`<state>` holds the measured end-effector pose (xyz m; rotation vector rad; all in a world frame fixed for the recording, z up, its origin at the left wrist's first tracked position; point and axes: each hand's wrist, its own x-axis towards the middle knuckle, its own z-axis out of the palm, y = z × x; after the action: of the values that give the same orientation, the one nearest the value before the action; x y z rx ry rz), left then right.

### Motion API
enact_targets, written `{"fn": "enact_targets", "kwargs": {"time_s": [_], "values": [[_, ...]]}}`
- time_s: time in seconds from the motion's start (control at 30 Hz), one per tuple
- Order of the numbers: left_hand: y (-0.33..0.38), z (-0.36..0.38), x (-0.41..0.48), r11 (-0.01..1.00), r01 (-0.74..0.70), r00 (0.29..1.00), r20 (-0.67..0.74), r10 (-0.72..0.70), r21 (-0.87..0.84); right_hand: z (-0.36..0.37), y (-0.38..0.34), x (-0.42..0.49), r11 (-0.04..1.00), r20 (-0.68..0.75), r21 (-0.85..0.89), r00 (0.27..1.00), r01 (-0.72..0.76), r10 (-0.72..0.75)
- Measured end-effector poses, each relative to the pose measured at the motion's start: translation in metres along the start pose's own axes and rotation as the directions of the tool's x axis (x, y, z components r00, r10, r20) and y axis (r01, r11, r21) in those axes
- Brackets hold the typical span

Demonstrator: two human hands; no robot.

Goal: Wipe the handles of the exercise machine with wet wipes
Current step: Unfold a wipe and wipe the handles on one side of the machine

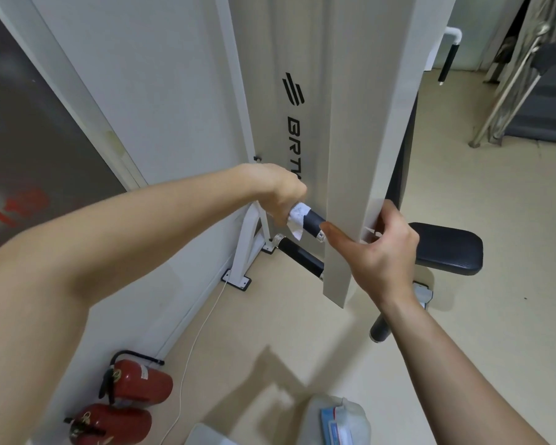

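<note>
Left arm: closest and biggest, it reaches out to the machine.
Machine: tall white post beside the wall.
Right hand: holds the post's edge, thumb in front, fingers curled behind, likely to stay steady.
Bag: see-through, on the floor; inside is a blue-labelled pack, maybe the spare wipes.
Left hand: fingers closed tight round the wipe and top handle, so the wipe hugs the grip.
Lower handle: black, just below, untouched.
Top handle: black; its end shows.
Wet wipe: white, wrapped on that handle.
</note>
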<state>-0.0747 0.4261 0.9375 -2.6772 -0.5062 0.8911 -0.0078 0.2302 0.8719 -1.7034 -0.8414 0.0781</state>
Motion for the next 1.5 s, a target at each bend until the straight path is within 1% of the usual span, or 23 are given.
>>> {"fn": "enact_targets", "kwargs": {"time_s": [0.1,0.23,0.3,0.33,0.37,0.43,0.47,0.53,0.6,0.67,0.73,0.77,0.83,0.9,0.93,1.03,1.07,1.17,1.27,1.33,1.4,1.47,1.5], "values": [[0.007,0.021,-0.006,0.999,-0.025,0.934,-0.356,0.036,0.036,-0.007,-0.001,0.0,1.0,-0.002,-0.016,1.0,0.013,-0.013],[0.035,0.06,0.0,0.998,0.067,0.612,-0.79,-0.039,0.003,-0.003,-0.005,0.001,1.0,0.004,-0.001,1.0,0.007,-0.007],[0.044,0.062,-0.004,0.997,0.083,0.53,-0.847,-0.051,-0.009,-0.001,-0.005,0.0,1.0,0.007,0.015,1.0,-0.007,0.007],[0.044,0.057,-0.006,0.998,0.068,0.568,-0.823,-0.024,0.018,0.0,-0.005,-0.001,1.0,0.008,0.019,1.0,-0.015,0.015],[0.041,0.048,-0.009,0.998,0.039,0.677,-0.736,0.01,0.05,0.0,-0.005,-0.002,1.0,0.008,0.021,1.0,-0.019,0.019],[0.033,0.027,-0.008,0.999,-0.025,0.921,-0.388,0.041,0.045,0.002,-0.006,-0.004,0.999,0.007,0.021,1.0,-0.024,0.024],[0.03,0.016,-0.007,0.999,-0.036,0.975,-0.219,0.035,-0.002,0.003,-0.007,-0.005,0.999,0.009,0.023,1.0,-0.027,0.027],[0.031,-0.002,-0.005,0.996,-0.011,0.997,0.071,0.018,-0.092,0.004,-0.009,-0.008,0.999,0.011,0.027,0.999,-0.032,0.032],[0.037,-0.01,-0.004,0.988,0.005,0.984,0.178,0.023,-0.156,0.001,-0.009,-0.01,0.999,0.005,0.023,1.0,-0.025,0.025],[0.042,-0.007,-0.008,0.995,-0.028,0.997,0.071,0.035,-0.094,-0.003,-0.008,-0.009,1.0,-0.001,0.008,1.0,-0.013,0.013],[0.045,0.007,-0.013,0.999,-0.033,0.974,-0.226,0.035,0.01,-0.005,-0.007,-0.005,1.0,-0.011,-0.008,1.0,-0.012,0.012],[0.048,0.02,-0.012,0.998,-0.011,0.916,-0.401,0.033,0.058,-0.004,-0.007,-0.003,1.0,-0.012,-0.01,1.0,-0.015,0.014],[0.057,0.048,-0.007,0.998,0.032,0.701,-0.713,0.019,0.059,-0.001,-0.009,-0.002,1.0,-0.007,-0.006,1.0,-0.02,0.02],[0.058,0.058,-0.007,0.999,0.031,0.551,-0.835,0.013,0.035,0.002,-0.009,-0.002,1.0,0.0,-0.005,1.0,-0.014,0.014],[0.054,0.055,-0.006,0.999,-0.005,0.565,-0.824,0.041,0.046,0.003,-0.009,-0.002,1.0,0.001,-0.006,1.0,-0.01,0.01],[0.038,0.03,-0.012,0.992,-0.057,0.878,-0.466,0.105,0.115,0.005,-0.008,-0.003,1.0,-0.012,-0.01,1.0,-0.008,0.008],[0.032,0.021,-0.011,0.992,-0.08,0.92,-0.375,0.109,0.093,0.006,-0.009,-0.004,1.0,-0.018,-0.012,1.0,-0.009,0.009],[0.019,0.003,-0.004,0.989,-0.07,0.995,-0.08,0.06,-0.132,0.007,-0.008,-0.005,1.0,-0.026,-0.009,1.0,-0.013,0.013],[0.011,-0.009,0.004,0.954,0.021,0.978,0.204,0.043,-0.3,0.007,-0.008,-0.004,1.0,-0.024,0.0,1.0,-0.021,0.021],[0.006,-0.007,0.006,0.965,-0.006,0.985,0.167,0.051,-0.263,0.005,-0.007,-0.002,1.0,-0.022,0.005,1.0,-0.021,0.021],[0.0,0.003,0.005,0.99,-0.092,0.995,-0.049,0.088,-0.108,0.003,-0.005,0.002,1.0,-0.015,0.004,1.0,-0.026,0.026],[-0.008,0.019,0.005,0.988,-0.129,0.925,-0.349,0.152,0.088,0.002,-0.003,0.006,1.0,-0.012,-0.002,0.999,-0.031,0.031],[-0.011,0.03,0.007,0.981,-0.109,0.842,-0.51,0.178,0.162,0.002,-0.002,0.008,0.999,-0.012,-0.007,0.999,-0.031,0.031]]}}
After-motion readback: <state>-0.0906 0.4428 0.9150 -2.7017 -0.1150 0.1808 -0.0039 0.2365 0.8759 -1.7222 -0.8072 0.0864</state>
